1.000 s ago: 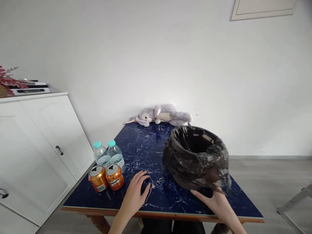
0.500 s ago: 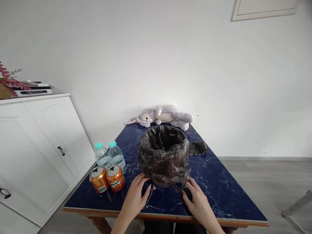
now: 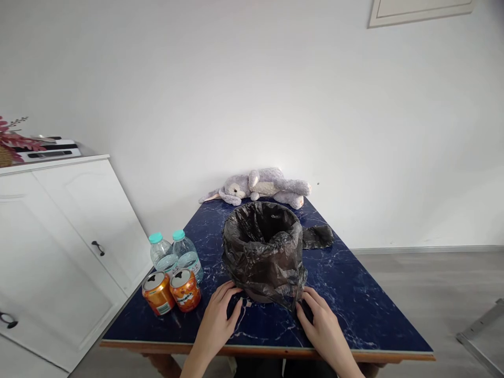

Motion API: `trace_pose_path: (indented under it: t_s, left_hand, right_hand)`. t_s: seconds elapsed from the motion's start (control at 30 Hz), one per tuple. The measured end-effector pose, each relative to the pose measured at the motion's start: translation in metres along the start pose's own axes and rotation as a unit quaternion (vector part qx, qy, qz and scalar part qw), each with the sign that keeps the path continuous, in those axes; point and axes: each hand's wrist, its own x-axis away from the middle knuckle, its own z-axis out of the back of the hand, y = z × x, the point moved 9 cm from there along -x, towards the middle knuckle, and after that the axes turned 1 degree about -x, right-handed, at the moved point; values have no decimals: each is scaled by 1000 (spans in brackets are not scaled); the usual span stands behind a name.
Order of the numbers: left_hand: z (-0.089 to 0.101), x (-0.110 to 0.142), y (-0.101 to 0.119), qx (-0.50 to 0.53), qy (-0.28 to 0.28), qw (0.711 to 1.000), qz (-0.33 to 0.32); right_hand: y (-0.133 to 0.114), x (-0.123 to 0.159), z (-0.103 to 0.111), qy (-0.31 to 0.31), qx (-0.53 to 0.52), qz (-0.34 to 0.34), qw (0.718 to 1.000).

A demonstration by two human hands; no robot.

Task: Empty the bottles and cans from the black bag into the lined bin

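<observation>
A bin lined with a black plastic trash bag (image 3: 271, 262) stands upright on the dark blue marbled table (image 3: 366, 320). The bag is folded over the rim, and its loose lower corner hangs at the front right. My left hand (image 3: 218, 317) rests on the tabletop, thumb and fingers apart, fingertips by the bin's lower left front. My right hand (image 3: 322, 321) lies at the lower right, thumb and fingers apart, its fingertips against or just beside the hanging bag corner. Neither hand grips anything visible.
Two orange soda cans (image 3: 185, 290) stand left of my left hand, before two clear bottles (image 3: 188, 256) with turquoise caps. Behind the bin lies a plush rabbit (image 3: 271, 185). Folded black plastic (image 3: 318, 237) sits right of the bin. A white cabinet (image 3: 74, 252) flanks the table's left.
The camera view has shifted slightly. Both hands, the bin and the other things keep their places on the table.
</observation>
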Motion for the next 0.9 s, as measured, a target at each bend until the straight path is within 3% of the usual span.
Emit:
trace_pose_path:
  t_s: [0.7,0.9]
  left_hand:
    - [1,0,-4,3,-7,1000,14]
    - [6,2,11,-18,0,1000,-18]
  right_hand:
    - [-1,-1,6,20,-48,-10,999]
    - [-2,-2,9,27,-60,-7,998]
